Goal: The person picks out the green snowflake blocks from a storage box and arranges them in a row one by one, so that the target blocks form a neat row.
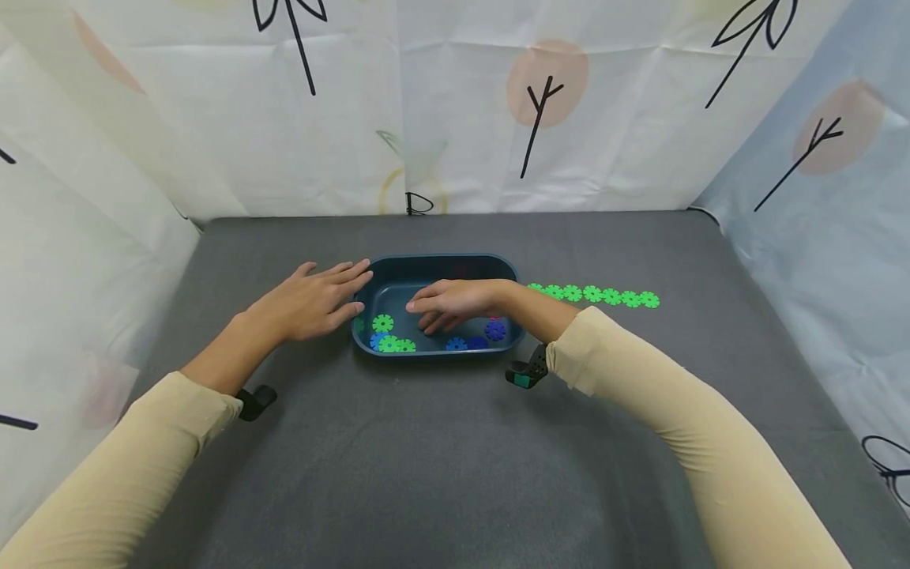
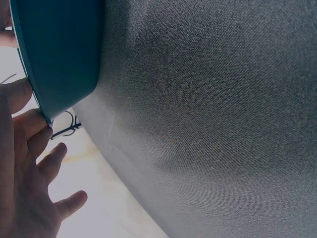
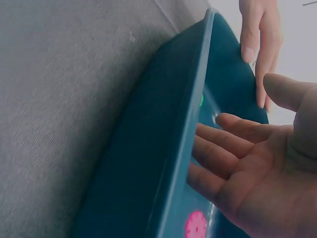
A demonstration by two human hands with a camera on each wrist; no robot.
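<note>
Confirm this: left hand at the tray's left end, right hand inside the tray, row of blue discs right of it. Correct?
Not quite: the discs in the row are green, not blue, as the head view shows. The rest holds: left hand at the tray's left end, right hand inside the tray.

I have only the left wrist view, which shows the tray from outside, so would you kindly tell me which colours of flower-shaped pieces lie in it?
Observer: The head view shows green pieces and blue pieces inside the tray.
Operator: Thank you; is any other colour in there?
Observer: Yes, the right wrist view shows a pink piece in it.
Operator: And does anything lie outside it?
Observer: A row of green pieces lies on the table, to the right of the tray.
</note>
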